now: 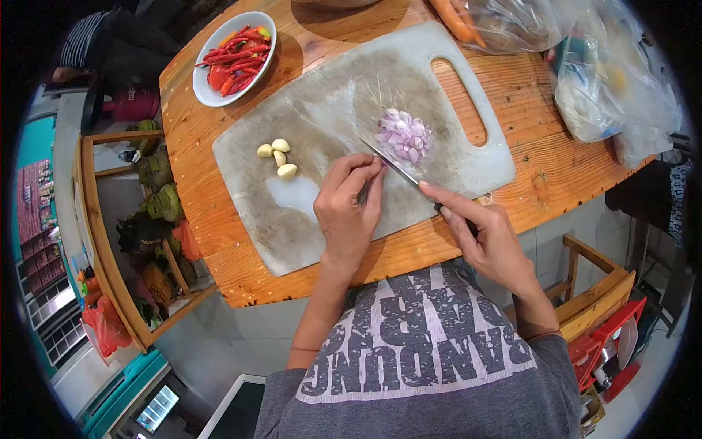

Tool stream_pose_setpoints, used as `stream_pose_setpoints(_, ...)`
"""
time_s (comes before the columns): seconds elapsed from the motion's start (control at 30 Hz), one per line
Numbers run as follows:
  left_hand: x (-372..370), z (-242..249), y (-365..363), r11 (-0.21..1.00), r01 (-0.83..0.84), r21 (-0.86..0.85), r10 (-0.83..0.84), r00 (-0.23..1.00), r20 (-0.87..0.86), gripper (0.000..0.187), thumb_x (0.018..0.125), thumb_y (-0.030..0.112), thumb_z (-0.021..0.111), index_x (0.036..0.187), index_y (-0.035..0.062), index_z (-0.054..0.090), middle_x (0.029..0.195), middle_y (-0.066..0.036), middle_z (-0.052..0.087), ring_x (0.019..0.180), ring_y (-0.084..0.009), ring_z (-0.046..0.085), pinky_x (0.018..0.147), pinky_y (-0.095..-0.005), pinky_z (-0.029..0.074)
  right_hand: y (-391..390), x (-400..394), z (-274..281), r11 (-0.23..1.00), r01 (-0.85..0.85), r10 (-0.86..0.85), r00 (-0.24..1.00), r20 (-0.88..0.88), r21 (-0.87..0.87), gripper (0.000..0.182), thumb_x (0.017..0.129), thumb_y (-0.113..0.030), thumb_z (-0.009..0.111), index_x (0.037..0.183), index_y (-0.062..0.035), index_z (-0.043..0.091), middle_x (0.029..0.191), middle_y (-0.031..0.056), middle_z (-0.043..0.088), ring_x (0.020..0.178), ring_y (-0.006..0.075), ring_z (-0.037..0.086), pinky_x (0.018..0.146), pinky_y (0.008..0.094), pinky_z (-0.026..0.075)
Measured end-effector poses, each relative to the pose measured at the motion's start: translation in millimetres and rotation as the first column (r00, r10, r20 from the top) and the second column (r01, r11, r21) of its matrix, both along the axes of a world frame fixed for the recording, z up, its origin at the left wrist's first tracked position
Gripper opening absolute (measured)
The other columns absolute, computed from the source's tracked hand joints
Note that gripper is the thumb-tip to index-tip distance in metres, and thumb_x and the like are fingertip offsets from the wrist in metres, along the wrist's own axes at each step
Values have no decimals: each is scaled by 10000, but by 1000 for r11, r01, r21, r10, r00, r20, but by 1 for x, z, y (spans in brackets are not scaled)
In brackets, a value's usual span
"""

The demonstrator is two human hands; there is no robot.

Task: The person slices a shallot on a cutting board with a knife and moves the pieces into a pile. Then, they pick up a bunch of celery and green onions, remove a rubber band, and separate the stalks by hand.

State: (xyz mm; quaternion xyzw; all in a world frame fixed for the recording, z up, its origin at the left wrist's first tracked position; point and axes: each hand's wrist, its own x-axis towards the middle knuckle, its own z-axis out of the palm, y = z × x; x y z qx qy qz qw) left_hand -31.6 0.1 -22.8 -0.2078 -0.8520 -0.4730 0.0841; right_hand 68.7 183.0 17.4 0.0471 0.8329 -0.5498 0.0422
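Observation:
My right hand (482,233) is wrapped round the dark handle of a kitchen knife (395,168), its blade pointing up and left over the board. Beside the blade, my left hand (349,205) has its fingertips pinched together on a shallot, of which only a small purple bit shows. Just past the knife tip lies a pile of sliced shallots (404,134). Several peeled garlic cloves (280,150) sit to the left on the worn white cutting board (307,110).
A white bowl (207,94) of red chilies (238,62) stands at the back left of the wooden table (227,260). Plastic bags (596,91), one with carrots (457,20), lie at the back right. A wooden shelf (110,256) with produce is below left.

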Motion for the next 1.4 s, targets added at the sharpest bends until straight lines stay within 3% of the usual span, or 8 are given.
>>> stream_pose_setpoints(0.13,0,1,0,1000,3,-20,-3,1000,-12,125,801,-28,778,914,-4,731,953,-100,704,832,-260,693,717,-339,544,-3,-9,14,999,-30,26,990,137,24,452,960,10,569,1391,-115,621,760,234,638,554,289,619,562,357,477)
stream_pose_setpoints(0.23,1,-1,-1,1000,1,-26,-1,1000,-17,124,801,-22,779,912,1,730,949,-98,702,839,-266,690,727,-346,543,-12,-17,-4,999,-2,5,998,-59,46,457,955,16,569,1390,-111,618,776,245,639,586,298,641,585,358,487)
stream_pose_setpoints(0.33,0,0,-1,999,-13,-45,12,1000,-26,126,802,-32,782,919,-9,743,954,-100,717,834,-229,709,732,-317,549,-13,-20,1,999,-7,7,1000,3,43,457,950,25,570,1386,-105,620,800,254,639,603,289,634,610,360,495)
stream_pose_setpoints(0.53,-1,1,0,999,-20,-33,20,1000,-12,127,805,-33,786,925,-10,753,952,-100,725,828,-209,718,729,-298,550,0,-3,9,997,38,-24,983,182,-73,416,981,16,551,1374,-96,632,816,202,679,603,135,555,607,323,482)
stream_pose_setpoints(0.67,0,1,-1,1000,-7,-31,7,1000,-18,133,807,-31,785,934,-11,752,953,-102,724,830,-211,717,730,-297,550,1,-2,-6,996,65,-65,998,0,-60,405,997,9,539,1375,-103,636,808,157,682,599,95,488,585,289,454)
stream_pose_setpoints(0.83,-1,1,-1,999,-7,-36,6,1000,-19,126,813,-28,779,934,-9,750,957,-102,723,832,-210,715,730,-300,551,4,-4,14,994,26,-1,974,228,-105,402,999,4,539,1375,-100,635,975,177,739,598,100,460,586,276,451)
stream_pose_setpoints(1.1,0,0,-3,998,-1,-56,-1,1000,-30,130,813,-29,774,938,-6,745,954,-102,722,819,-214,718,723,-302,554,-4,-11,-1,997,10,-9,1000,7,-83,399,996,-7,540,1374,-98,631,1023,262,704,725,217,712,689,344,532)
stream_pose_setpoints(1.4,-1,0,-3,999,-3,-49,2,1000,-16,127,820,-35,761,943,-3,750,955,-102,724,822,-214,719,725,-296,554,-10,-16,-3,1000,8,-8,999,32,-17,420,975,4,554,1375,-102,629,991,229,713,664,198,653,660,328,510)
